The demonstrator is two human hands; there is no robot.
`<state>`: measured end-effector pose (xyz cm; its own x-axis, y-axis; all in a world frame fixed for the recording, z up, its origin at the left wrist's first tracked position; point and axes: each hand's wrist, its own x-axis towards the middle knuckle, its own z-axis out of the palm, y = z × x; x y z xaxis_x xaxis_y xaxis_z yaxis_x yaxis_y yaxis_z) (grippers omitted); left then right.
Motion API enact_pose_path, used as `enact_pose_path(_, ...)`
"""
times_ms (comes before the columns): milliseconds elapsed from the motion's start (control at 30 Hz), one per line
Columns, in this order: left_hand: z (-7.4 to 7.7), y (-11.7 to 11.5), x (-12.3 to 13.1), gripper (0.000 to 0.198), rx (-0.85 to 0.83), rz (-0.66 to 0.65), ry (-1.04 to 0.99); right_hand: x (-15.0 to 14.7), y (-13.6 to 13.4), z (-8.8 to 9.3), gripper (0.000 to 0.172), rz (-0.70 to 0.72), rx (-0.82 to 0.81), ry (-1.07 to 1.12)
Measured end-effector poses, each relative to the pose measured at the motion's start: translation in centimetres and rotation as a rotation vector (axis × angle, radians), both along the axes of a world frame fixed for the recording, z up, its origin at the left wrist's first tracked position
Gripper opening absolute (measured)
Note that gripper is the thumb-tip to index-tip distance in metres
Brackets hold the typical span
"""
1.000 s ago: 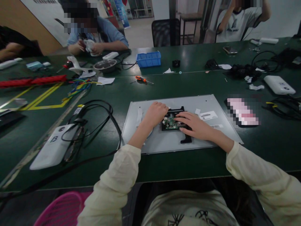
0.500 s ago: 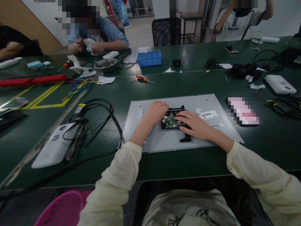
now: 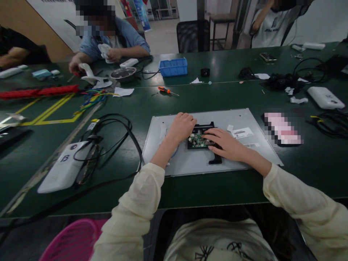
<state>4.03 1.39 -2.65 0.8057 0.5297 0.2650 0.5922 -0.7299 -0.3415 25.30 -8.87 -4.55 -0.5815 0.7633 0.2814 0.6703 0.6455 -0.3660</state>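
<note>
A grey metal panel (image 3: 187, 165) lies flat on the green table. On its middle sits a black bracket (image 3: 215, 159) with a green circuit board (image 3: 196, 140). My left hand (image 3: 181, 127) is curled at the upper left corner of the bracket, fingers bent together, and what it grips is hidden. My right hand (image 3: 224, 143) rests over the right side of the board with its fingers spread, touching the board and bracket. A white label (image 3: 241, 132) is stuck on the panel to the right.
An orange screwdriver (image 3: 168, 91) and a blue basket (image 3: 173, 67) lie beyond the panel. At left are a white power bank (image 3: 63, 166) and black cables (image 3: 130, 136). A pixelated pink phone (image 3: 284, 128) lies right. Another person's hand (image 3: 114, 55) holds something white.
My hands stay nearly still on the bracket and board. Across the table, a person's hand has moved from the white item down to a tool at the left. The view has shifted slightly.
</note>
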Motion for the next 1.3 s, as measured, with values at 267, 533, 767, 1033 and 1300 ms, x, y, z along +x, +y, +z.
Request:
enact_pose_path(267,0.0,0.2,-0.2,0.013,-0.071,-0.016,-0.001,0.1,0.1,0.1,0.047,0.003,-0.036,0.006)
enact_pose_path(533,0.1,-0.1,0.1,0.015,-0.026,-0.036,0.050,0.1,0.1,0.0,0.047,0.001,-0.046,0.001)
enact_pose_path(767,0.2,-0.2,0.0,0.014,-0.017,-0.036,0.041,0.1,0.2,0.0,0.047,0.017,-0.022,0.009)
enact_pose_path(1033,0.5,-0.8,-0.3,0.020,0.020,0.016,-0.047,0.1,0.0,0.2,0.047,0.012,-0.026,0.023)
enact_pose_path(1300,1.1,-1.4,-0.5,0.025,0.014,0.084,-0.126,0.0,0.0,0.7,0.041,-0.048,0.034,0.101)
